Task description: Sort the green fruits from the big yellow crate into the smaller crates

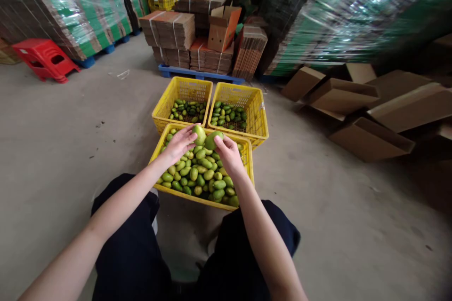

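My left hand (pixel 181 143) grips a yellow-green oval fruit (pixel 199 136) between thumb and fingers. In my right hand (pixel 229 154) is a second green oval fruit (pixel 212 141), pinched by the thumb on top. The two fruits are side by side, close together, above the near yellow crate (pixel 197 201). That crate holds many smooth oval fruits (pixel 194 174), green to yellowish. Just beyond it stand a back left yellow crate (pixel 157 112) and a back right yellow crate (pixel 262 120), each with a lower layer of darker green fruits.
Flattened cartons (pixel 171 30) are stacked on a blue pallet (pixel 197 74) behind the crates, with an open box (pixel 224 30) on top. Cardboard boxes (pixel 370 138) lie at the right. A red stool (pixel 47 59) stands at the left. Wrapped pallet loads (pixel 84 4) flank the floor.
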Demonstrator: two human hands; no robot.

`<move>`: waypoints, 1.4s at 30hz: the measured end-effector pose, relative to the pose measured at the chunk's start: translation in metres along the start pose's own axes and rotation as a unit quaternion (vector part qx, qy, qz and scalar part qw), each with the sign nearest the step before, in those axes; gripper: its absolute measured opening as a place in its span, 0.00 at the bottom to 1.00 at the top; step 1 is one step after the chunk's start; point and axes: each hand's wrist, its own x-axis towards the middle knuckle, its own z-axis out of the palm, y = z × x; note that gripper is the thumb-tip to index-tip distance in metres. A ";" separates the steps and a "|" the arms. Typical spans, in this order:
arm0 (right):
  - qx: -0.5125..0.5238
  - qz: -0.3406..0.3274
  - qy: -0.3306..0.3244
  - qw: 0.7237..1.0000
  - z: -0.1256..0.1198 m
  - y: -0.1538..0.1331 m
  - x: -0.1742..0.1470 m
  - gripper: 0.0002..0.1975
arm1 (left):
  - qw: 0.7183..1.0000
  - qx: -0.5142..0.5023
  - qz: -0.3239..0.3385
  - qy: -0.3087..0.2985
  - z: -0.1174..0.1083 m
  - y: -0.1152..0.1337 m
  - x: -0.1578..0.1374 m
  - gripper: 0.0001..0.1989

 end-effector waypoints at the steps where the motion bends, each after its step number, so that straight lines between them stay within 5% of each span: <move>1: -0.029 -0.005 0.007 1.000 0.000 0.001 0.001 0.19 | 0.999 0.045 0.026 -0.011 0.000 0.001 0.000 0.23; 5: -0.150 -0.062 0.034 0.986 -0.003 0.009 0.005 0.22 | 0.976 0.197 0.092 -0.023 -0.003 -0.003 0.000 0.23; 9: -0.194 -0.138 0.040 0.971 -0.004 0.013 0.009 0.22 | 0.965 0.229 0.125 -0.020 -0.007 -0.012 0.000 0.22; 16: -0.122 -0.070 0.010 0.990 0.004 0.006 0.006 0.23 | 0.971 0.213 0.108 -0.002 -0.006 -0.006 -0.007 0.22; 20: -0.107 0.047 0.019 0.993 0.007 0.011 0.004 0.26 | 0.993 0.106 -0.036 0.024 -0.004 -0.004 -0.007 0.17; 25: -0.099 0.177 -0.023 0.979 0.006 0.022 0.004 0.29 | 0.976 -0.007 -0.205 0.070 -0.006 -0.002 0.000 0.07; 36: 0.118 0.113 0.053 0.985 0.008 0.018 0.016 0.17 | 0.971 -0.111 -0.200 0.067 0.003 0.007 -0.005 0.18; 42: 0.157 0.158 0.020 0.975 0.013 0.023 0.016 0.18 | 0.981 -0.128 -0.135 0.063 0.008 -0.001 -0.002 0.08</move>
